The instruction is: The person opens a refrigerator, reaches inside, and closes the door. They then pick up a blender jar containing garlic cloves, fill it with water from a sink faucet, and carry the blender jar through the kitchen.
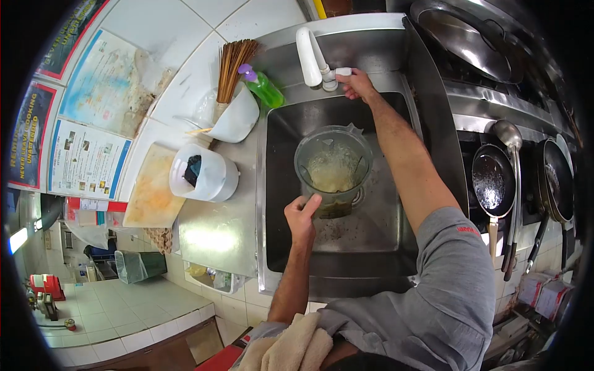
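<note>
My left hand (302,217) is closed on the near side of a clear jug (303,151), thumb up near its rim. Cloudy, bubbling water (334,170) fills part of the jug, which is held over the basin of a steel sink (383,216). At the back of the sink, my right hand (356,84) has its fingers closed around the white lever of the tap (307,57). The tap's spout points toward the jug. Whether water is flowing from it I cannot make out.
Left of the basin stand a white tub (213,176), a white container (238,116) with a stick brush (232,68), and a green soap bottle (267,90). A stained cutting board (154,188) leans on the wall. Pans (493,179) and a ladle (508,135) are at the right.
</note>
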A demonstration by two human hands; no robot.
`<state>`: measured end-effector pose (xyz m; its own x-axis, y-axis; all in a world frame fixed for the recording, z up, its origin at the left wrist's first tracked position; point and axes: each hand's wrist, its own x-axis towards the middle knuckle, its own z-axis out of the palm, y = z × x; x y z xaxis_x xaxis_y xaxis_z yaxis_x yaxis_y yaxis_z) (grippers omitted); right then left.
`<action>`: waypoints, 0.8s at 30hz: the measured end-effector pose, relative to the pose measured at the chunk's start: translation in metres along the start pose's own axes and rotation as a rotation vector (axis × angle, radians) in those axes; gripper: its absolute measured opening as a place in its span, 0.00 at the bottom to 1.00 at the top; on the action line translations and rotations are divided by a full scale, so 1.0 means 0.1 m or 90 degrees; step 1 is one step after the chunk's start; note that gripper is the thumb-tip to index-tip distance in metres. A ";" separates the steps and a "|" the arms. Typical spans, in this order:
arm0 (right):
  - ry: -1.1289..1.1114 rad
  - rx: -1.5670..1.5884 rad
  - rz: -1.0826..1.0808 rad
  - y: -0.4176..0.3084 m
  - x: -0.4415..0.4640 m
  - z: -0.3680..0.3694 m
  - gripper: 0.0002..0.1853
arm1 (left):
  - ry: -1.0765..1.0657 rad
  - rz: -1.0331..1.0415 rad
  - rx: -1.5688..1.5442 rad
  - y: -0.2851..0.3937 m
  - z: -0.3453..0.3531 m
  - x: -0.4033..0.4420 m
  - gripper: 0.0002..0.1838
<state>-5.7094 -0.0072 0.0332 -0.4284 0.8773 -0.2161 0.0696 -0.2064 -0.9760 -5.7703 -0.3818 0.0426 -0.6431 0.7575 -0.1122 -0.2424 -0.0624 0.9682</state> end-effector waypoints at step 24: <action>-0.049 0.360 0.108 0.62 -5.65 0.48 0.20 | -0.348 0.130 -0.168 1.65 -0.75 -2.47 0.07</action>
<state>-5.5057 -0.5366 0.0961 -0.5190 0.7824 -0.3443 -0.3394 -0.5583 -0.7570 -5.7059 -0.6276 0.2128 -0.2494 0.9309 0.2668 -0.3691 -0.3461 0.8626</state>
